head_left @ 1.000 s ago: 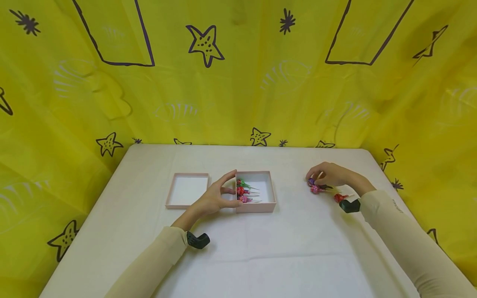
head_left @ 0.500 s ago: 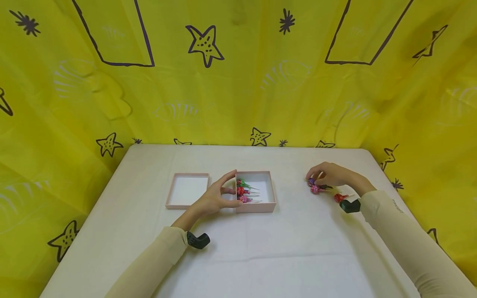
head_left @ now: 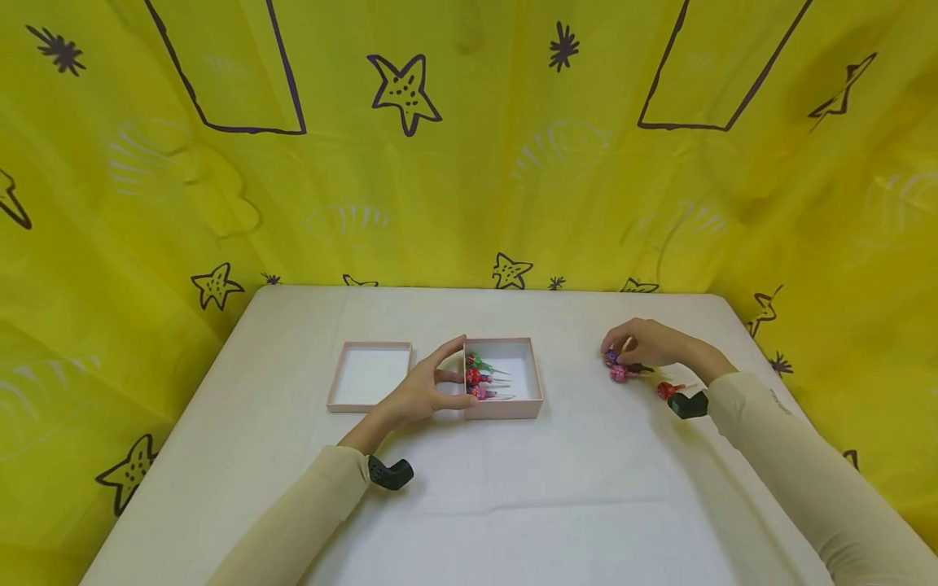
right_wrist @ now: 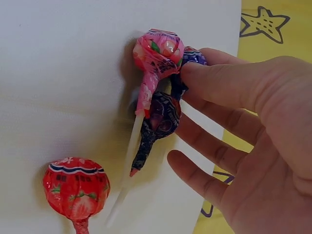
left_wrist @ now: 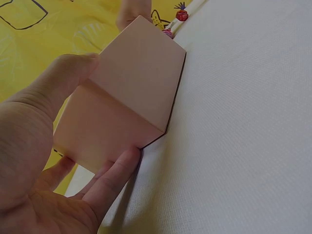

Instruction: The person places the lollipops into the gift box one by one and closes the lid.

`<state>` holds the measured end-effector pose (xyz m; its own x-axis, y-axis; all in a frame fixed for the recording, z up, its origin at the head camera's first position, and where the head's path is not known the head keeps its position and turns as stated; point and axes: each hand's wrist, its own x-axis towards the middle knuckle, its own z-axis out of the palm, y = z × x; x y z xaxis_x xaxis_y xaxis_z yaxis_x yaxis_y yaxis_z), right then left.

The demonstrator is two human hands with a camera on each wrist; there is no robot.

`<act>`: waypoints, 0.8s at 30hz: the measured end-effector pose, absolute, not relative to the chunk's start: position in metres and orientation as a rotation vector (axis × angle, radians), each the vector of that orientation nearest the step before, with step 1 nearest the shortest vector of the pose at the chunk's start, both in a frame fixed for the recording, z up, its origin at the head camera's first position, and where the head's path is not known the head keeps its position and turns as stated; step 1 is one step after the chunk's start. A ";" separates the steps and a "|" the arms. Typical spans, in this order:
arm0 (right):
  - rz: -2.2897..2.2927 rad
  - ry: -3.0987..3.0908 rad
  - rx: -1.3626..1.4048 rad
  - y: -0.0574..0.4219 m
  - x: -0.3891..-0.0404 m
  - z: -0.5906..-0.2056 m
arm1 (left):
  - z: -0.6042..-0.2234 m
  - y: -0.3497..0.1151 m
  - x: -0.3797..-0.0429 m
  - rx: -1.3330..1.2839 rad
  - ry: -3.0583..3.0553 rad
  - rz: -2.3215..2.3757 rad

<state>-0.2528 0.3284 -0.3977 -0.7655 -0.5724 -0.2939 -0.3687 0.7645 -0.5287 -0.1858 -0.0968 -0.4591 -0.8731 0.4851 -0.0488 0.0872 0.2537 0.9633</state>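
Note:
My left hand (head_left: 419, 394) grips the left end of a pale pink box (head_left: 502, 410), thumb at the front wall and fingers spread along the left and back. Inside, against its left wall, lie a green lollipop (head_left: 476, 360), a red lollipop (head_left: 475, 377) and a pink lollipop (head_left: 479, 392). Over on the right, my right hand (head_left: 650, 342) pinches a purple lollipop (right_wrist: 196, 56) between thumb and forefinger. Touching or close beside it are another pink lollipop (right_wrist: 158, 51) and a dark purple one (right_wrist: 165, 116). A red strawberry lollipop (right_wrist: 77, 189) lies apart, nearer the wrist.
A shallow pink-edged lid (head_left: 374, 373), white inside, lies left of the box, partly behind the left hand. White cloth covers the table (head_left: 557, 488). A yellow patterned curtain (head_left: 469, 179) encloses the back and sides.

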 end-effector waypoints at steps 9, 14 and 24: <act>-0.657 2.557 -0.812 0.324 -0.254 -0.387 | -0.459 -0.096 -0.186 0.531 2.197 1.655; -0.668 2.590 -0.856 0.321 -0.253 -0.374 | -0.458 -0.096 -0.185 0.528 2.210 1.651; -0.802 2.650 -0.872 0.314 -0.248 -0.352 | -0.457 -0.095 -0.183 0.513 2.192 1.668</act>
